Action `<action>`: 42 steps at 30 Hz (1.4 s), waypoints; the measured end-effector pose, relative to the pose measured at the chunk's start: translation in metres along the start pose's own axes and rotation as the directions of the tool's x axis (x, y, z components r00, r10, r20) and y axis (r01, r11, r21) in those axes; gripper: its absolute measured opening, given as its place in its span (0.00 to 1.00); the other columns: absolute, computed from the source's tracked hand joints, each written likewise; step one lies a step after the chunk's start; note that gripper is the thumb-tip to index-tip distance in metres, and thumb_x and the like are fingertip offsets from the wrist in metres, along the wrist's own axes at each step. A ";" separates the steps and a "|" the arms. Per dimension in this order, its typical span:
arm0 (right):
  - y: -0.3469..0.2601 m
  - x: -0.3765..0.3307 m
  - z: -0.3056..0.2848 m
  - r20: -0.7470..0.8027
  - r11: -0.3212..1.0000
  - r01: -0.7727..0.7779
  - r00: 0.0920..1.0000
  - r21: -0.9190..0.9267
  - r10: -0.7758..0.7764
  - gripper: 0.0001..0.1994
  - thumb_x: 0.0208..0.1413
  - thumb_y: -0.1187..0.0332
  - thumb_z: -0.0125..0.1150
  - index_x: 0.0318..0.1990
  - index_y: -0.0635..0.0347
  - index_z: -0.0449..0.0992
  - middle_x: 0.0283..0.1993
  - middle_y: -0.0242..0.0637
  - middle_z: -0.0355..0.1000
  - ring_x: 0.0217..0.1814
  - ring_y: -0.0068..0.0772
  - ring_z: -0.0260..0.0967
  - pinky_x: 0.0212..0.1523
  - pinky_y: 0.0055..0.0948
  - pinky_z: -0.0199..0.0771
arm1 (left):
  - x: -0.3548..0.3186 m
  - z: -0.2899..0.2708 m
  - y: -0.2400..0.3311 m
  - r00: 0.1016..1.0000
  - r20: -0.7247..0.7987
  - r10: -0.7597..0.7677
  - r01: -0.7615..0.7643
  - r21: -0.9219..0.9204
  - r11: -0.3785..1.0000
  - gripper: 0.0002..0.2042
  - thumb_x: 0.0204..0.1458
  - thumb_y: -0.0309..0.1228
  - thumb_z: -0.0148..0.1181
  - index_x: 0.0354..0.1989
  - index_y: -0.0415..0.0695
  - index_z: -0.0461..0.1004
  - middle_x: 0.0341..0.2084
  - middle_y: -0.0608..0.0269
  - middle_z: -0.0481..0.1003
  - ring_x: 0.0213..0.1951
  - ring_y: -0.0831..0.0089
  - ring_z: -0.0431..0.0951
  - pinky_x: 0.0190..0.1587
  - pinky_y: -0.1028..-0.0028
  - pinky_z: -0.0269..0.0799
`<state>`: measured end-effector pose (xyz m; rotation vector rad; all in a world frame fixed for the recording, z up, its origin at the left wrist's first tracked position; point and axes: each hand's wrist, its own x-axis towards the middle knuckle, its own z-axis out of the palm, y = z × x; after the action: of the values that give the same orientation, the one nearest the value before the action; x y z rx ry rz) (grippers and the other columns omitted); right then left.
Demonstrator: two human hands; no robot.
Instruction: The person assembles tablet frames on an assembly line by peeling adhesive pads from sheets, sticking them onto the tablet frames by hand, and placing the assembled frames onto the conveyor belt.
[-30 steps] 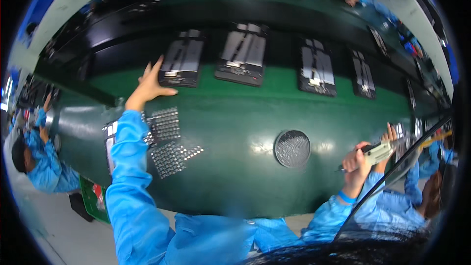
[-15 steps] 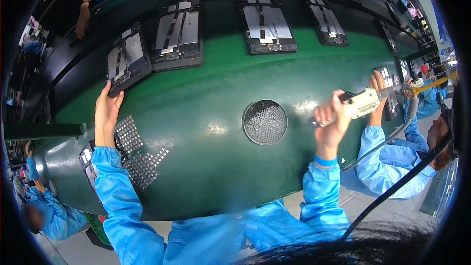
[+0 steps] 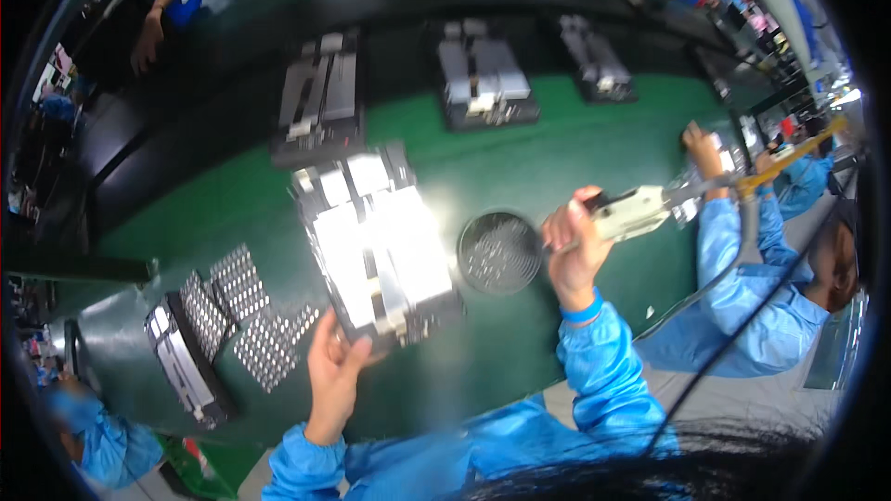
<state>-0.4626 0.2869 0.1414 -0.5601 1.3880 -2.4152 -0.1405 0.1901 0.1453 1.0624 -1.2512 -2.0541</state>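
My left hand [image 3: 336, 376] grips the lower edge of an opened tablet [image 3: 380, 250], its thumb on top near the circuit board. The tablet's inner side faces up, with bright silver battery panels glaring and black edges. My right hand [image 3: 577, 246] is wrapped around a cream powered screwdriver [image 3: 636, 213], whose rear joins a cable to the right. The screwdriver's bit is hidden or blurred near a round dish [image 3: 501, 250] of small screws, which lies between the tablet and my right hand.
More opened tablets [image 3: 320, 97] stand in a row along the far side of the green bench [image 3: 408, 408]. At left lie sheets of small parts [image 3: 269, 348] and another opened tablet [image 3: 186, 362]. A co-worker [image 3: 742, 306] works close on the right; another person's arm [image 3: 153, 23] reaches in at far left.
My left hand has brought the tablet from the far left row toward me and to the right. My right hand has moved left with the screwdriver, closer to the dish.
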 end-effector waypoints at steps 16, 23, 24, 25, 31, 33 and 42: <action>-0.182 -0.052 0.059 0.856 0.609 -0.626 0.481 0.488 -0.191 0.46 0.62 0.47 0.55 0.71 0.76 0.42 0.59 0.74 0.63 0.18 0.19 0.64 0.19 0.23 0.62 | -0.042 0.108 0.272 0.313 0.442 0.841 -0.940 0.271 0.207 0.37 0.45 0.26 0.73 0.64 0.34 0.60 0.61 0.44 0.62 0.65 0.57 0.62 0.65 0.58 0.61; -0.223 -0.038 0.051 0.730 0.361 -0.641 0.522 0.677 -0.441 0.22 0.66 0.57 0.56 0.58 0.64 0.68 0.24 0.24 0.73 0.11 0.12 0.50 0.16 0.18 0.58 | 0.062 0.240 0.379 0.108 0.353 0.929 -0.904 0.424 -0.056 0.37 0.40 0.43 0.76 0.57 0.36 0.67 0.45 0.45 0.75 0.53 0.53 0.74 0.59 0.58 0.63; -0.228 -0.032 0.041 0.667 0.267 -0.627 0.579 0.732 -0.468 0.21 0.66 0.58 0.55 0.57 0.65 0.69 0.23 0.25 0.72 0.12 0.12 0.51 0.17 0.18 0.60 | 0.063 0.243 0.383 0.108 0.437 0.893 -0.891 0.441 -0.108 0.34 0.40 0.46 0.74 0.53 0.38 0.71 0.41 0.50 0.77 0.49 0.55 0.76 0.54 0.58 0.67; -0.233 -0.019 0.029 0.642 0.239 -0.623 0.572 0.745 -0.510 0.21 0.67 0.60 0.54 0.58 0.67 0.68 0.22 0.26 0.68 0.13 0.13 0.52 0.16 0.19 0.59 | 0.069 0.245 0.385 0.085 0.397 0.914 -0.847 0.512 -0.143 0.31 0.41 0.47 0.73 0.49 0.38 0.74 0.37 0.49 0.79 0.45 0.54 0.78 0.50 0.60 0.70; -0.281 -0.010 -0.021 0.312 0.078 -0.335 0.733 0.939 -0.605 0.24 0.68 0.59 0.51 0.61 0.70 0.64 0.22 0.27 0.63 0.14 0.15 0.52 0.15 0.22 0.57 | 0.084 0.245 0.412 0.201 0.332 0.922 -0.623 0.769 -0.141 0.32 0.42 0.51 0.69 0.50 0.38 0.73 0.42 0.55 0.78 0.46 0.61 0.79 0.49 0.61 0.68; -0.284 0.000 -0.025 0.334 0.110 -0.340 0.720 0.934 -0.609 0.24 0.68 0.59 0.51 0.61 0.70 0.64 0.22 0.27 0.63 0.14 0.15 0.52 0.15 0.22 0.57 | 0.095 0.250 0.417 0.278 0.337 0.900 -0.506 0.847 -0.161 0.31 0.45 0.54 0.68 0.51 0.42 0.74 0.43 0.52 0.77 0.48 0.58 0.77 0.53 0.60 0.65; -0.276 -0.013 -0.016 0.639 0.373 -0.518 0.620 0.769 -0.455 0.24 0.67 0.60 0.53 0.62 0.69 0.65 0.26 0.31 0.71 0.12 0.15 0.54 0.14 0.20 0.58 | 0.129 0.252 0.438 0.369 0.590 0.718 -0.735 0.658 -0.163 0.34 0.60 0.46 0.57 0.72 0.48 0.54 0.70 0.51 0.55 0.69 0.56 0.59 0.67 0.58 0.58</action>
<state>-0.4755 0.4394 0.3720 -1.0136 -0.4717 -1.9209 -0.4110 0.0238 0.5586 0.3034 -2.3184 -0.2863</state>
